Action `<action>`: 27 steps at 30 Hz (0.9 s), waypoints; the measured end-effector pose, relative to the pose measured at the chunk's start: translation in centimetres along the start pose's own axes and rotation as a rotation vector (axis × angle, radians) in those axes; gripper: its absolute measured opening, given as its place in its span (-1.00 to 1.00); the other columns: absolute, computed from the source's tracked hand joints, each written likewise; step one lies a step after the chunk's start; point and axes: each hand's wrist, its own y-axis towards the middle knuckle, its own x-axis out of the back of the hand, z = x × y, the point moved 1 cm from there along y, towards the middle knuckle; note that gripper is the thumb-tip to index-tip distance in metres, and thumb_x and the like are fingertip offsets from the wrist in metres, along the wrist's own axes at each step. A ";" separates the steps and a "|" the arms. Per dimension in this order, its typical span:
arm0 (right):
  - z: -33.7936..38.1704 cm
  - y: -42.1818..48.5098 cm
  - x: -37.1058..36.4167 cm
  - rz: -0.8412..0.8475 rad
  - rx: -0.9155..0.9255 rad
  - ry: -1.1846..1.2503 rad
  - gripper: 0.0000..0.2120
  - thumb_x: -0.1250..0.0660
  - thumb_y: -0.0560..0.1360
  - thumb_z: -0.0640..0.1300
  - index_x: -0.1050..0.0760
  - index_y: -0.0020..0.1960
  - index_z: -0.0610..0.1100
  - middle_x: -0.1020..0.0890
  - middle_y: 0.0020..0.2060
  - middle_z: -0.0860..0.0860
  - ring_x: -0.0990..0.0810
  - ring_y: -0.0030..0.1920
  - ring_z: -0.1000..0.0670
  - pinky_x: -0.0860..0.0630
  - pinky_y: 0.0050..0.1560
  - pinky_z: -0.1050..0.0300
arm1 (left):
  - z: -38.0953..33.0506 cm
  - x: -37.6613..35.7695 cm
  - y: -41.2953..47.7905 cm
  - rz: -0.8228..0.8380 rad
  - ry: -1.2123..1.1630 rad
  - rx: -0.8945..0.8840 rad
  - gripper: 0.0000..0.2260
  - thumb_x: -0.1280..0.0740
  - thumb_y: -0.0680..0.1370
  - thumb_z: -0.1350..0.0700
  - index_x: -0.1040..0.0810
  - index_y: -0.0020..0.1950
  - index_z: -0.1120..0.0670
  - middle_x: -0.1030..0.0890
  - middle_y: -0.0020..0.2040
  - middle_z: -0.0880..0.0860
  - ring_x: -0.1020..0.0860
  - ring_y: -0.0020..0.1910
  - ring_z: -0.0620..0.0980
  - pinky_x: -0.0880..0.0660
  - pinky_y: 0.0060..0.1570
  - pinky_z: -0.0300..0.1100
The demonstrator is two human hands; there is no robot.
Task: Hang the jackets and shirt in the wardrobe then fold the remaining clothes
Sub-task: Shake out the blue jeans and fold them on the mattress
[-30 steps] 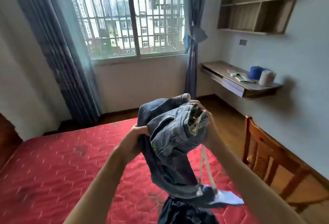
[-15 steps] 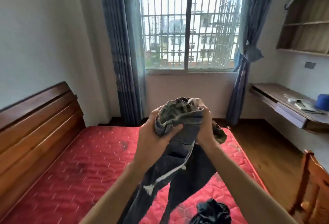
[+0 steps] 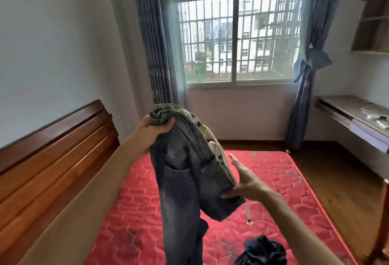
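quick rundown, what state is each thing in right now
jeans, held up off the mattress, unfolded, legs hanging down
left hand, grips the jeans' waistband
right hand, open, fingers straight, thumb touching the jeans
dark garment, crumpled on the mattress
right curtain, tied back
left curtain, hanging loose

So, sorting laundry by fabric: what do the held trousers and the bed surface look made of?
The faded blue-grey trousers look like denim: washed, matte, with stitched pocket seams. The red mattress looks like quilted, slightly shiny fabric, going by its stitched hexagon pattern.
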 end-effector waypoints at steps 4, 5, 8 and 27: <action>-0.4 0.9 -2.9 0.177 0.074 0.161 -0.31 -0.61 0.16 0.00 -0.56 0.28 0.01 -0.65 0.17 0.04 -0.58 0.21 0.03 -0.52 0.27 -0.14 | -0.4 -0.1 -0.6 0.045 0.026 0.027 -0.76 -0.36 0.50 0.29 -0.75 -0.23 0.03 -0.73 -0.19 -0.02 -0.68 -0.19 -0.10 -0.60 -0.16 -0.28; -0.5 1.1 -3.5 0.176 0.087 0.182 -0.49 -0.57 0.18 0.04 -0.64 0.11 -0.04 -0.70 0.00 -0.02 -0.63 0.03 0.05 -0.58 0.13 -0.19 | -0.7 0.2 -0.8 0.032 0.035 0.025 -0.84 -0.40 0.45 0.24 -0.75 -0.19 0.05 -0.73 -0.15 0.01 -0.68 -0.15 -0.06 -0.61 -0.11 -0.24; -0.8 1.6 -3.4 -0.006 0.132 0.176 -0.64 -0.48 0.21 0.15 -0.60 -0.17 -0.11 -0.61 -0.31 0.00 -0.54 -0.23 0.07 -0.56 -0.10 -0.15 | -0.9 3.0 -0.8 -0.046 0.137 0.023 -0.88 -0.46 0.45 0.19 -0.74 -0.05 0.08 -0.73 -0.02 0.10 -0.67 -0.01 0.06 -0.58 0.10 -0.07; 13.8 22.1 3.4 -0.619 0.136 -0.650 -0.81 -0.35 0.56 0.03 -0.64 0.15 0.10 -0.69 0.01 0.07 -0.42 0.21 -0.08 -0.46 0.01 0.05 | 3.4 24.1 15.7 -0.409 1.142 0.001 -0.80 -0.53 0.44 -0.07 -0.71 -0.03 0.00 -0.59 -0.49 -0.14 -0.64 -0.45 -0.12 -0.48 -0.34 -0.29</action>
